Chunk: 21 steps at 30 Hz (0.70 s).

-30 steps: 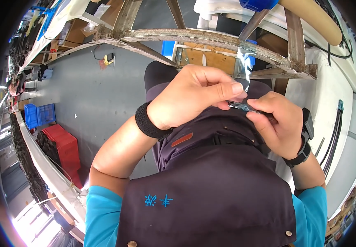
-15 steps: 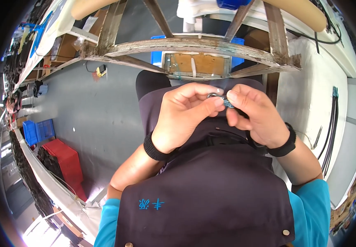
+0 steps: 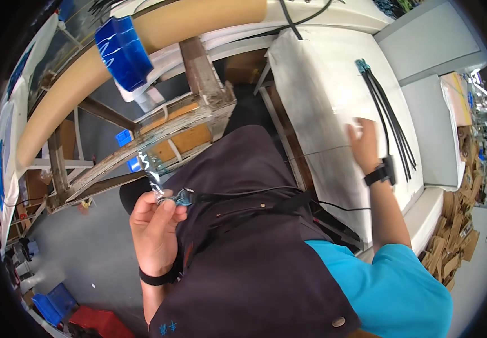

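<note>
My left hand is closed in a pinch on the end of a black cord, where a small metal ring and a teal piece show at the fingertips. The cord runs from there to the right across my dark apron. My right hand is over the white-covered table, beside a bundle of black cords with teal ends. Motion smears its fingers, so whether they hold anything is unclear. A thin dark line lies near them.
A worn wooden frame stands ahead, topped by a tan padded roll with a blue tape roll on it. A clear plastic strip hangs beyond my left hand. Grey boxes border the table; a red crate is at lower left.
My hands have parted from around the small piece. The left has moved left and down with it, while the right has gone right to the table. My view has turned to the right.
</note>
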Each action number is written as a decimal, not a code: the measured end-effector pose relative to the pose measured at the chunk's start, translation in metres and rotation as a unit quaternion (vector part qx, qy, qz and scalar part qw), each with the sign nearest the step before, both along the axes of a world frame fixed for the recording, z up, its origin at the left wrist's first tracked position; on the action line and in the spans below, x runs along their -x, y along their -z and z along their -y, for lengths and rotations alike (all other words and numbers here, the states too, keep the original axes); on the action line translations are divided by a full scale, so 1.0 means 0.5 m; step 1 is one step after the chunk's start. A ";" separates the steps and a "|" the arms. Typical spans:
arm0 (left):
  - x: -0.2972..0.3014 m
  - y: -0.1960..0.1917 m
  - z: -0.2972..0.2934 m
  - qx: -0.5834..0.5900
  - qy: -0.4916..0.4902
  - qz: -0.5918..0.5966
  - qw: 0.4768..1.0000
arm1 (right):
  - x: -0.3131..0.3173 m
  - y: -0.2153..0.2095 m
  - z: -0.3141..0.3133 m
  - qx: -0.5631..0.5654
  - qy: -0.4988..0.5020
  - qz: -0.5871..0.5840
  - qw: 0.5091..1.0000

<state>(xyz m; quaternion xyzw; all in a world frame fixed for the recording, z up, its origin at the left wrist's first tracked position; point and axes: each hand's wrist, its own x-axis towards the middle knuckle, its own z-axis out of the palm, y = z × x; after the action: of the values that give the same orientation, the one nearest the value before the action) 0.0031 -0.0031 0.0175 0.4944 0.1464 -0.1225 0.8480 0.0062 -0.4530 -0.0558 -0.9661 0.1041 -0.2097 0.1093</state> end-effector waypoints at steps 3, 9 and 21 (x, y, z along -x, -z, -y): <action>-0.002 0.001 0.008 -0.005 0.011 -0.001 1.000 | 0.057 0.058 0.192 0.157 0.129 -0.133 0.970; 0.003 0.001 0.001 0.014 0.036 -0.012 0.999 | 0.059 0.098 0.227 -0.020 0.102 -0.170 0.980; 0.015 0.001 -0.011 0.015 0.040 0.003 0.999 | -0.115 -0.174 -0.442 -0.498 -0.408 -0.383 0.662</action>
<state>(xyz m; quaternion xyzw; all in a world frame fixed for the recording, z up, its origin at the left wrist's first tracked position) -0.0046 0.0026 0.0169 0.4870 0.1220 -0.1572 0.8504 0.0637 -0.2319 0.0309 -0.7083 -0.1793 0.3279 0.5989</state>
